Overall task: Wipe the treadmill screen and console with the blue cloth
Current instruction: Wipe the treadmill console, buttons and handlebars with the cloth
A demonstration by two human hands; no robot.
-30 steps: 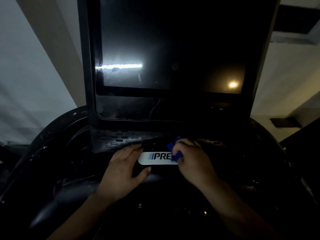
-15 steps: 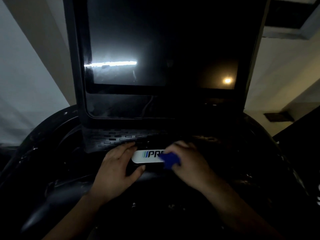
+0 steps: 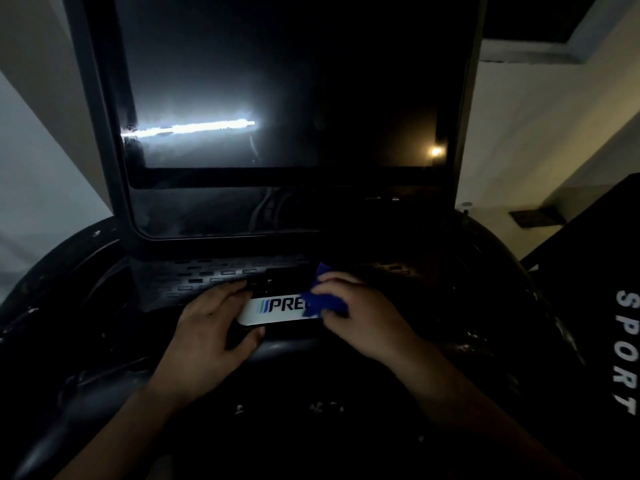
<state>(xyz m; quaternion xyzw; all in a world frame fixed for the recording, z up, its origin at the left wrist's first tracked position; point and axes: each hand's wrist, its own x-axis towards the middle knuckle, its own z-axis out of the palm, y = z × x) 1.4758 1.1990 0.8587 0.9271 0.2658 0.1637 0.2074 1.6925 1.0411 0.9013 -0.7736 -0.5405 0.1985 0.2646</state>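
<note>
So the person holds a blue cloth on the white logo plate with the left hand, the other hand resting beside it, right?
Not quite: the head view shows the blue cloth in the right hand, on the white logo plate, while the left hand rests beside it.

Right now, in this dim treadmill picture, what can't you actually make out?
All in the head view:
The logo plate reads only "PRE"; the blue cloth, held in the right hand, covers the rest.
The screen has its top cut off by the frame edge, and any smears are lost in the dark.
The console has its buttons lost in shadow.
The black item lettered SPORT is cut off by the right edge.
</note>
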